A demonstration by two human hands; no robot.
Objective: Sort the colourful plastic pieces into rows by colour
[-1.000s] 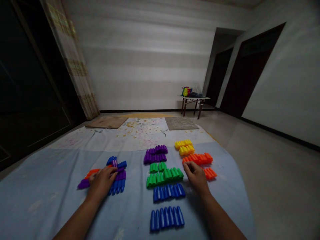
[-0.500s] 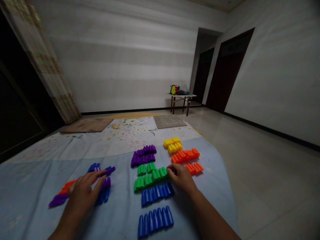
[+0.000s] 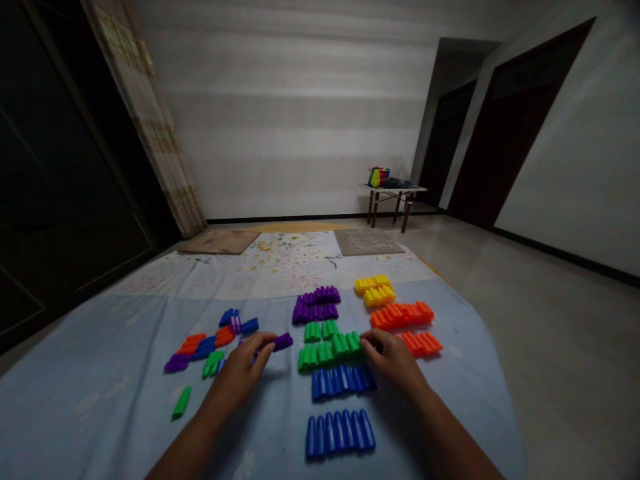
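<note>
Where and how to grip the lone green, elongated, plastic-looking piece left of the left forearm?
I'd pinch that green piece across its long sides at mid-length, coming from above: it's narrow, lies flat on the pale-blue cloth, and no other piece touches it.

The left hand [image 3: 244, 365] and right hand [image 3: 394, 355] are bare; the slim forearms [image 3: 439, 421], bare too.

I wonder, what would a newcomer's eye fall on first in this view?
Probably the bright orange pieces and yellow pieces, toward the right edge of the cloth. Next, perhaps, the purple piece in the left hand, just left of the green pieces.
</note>
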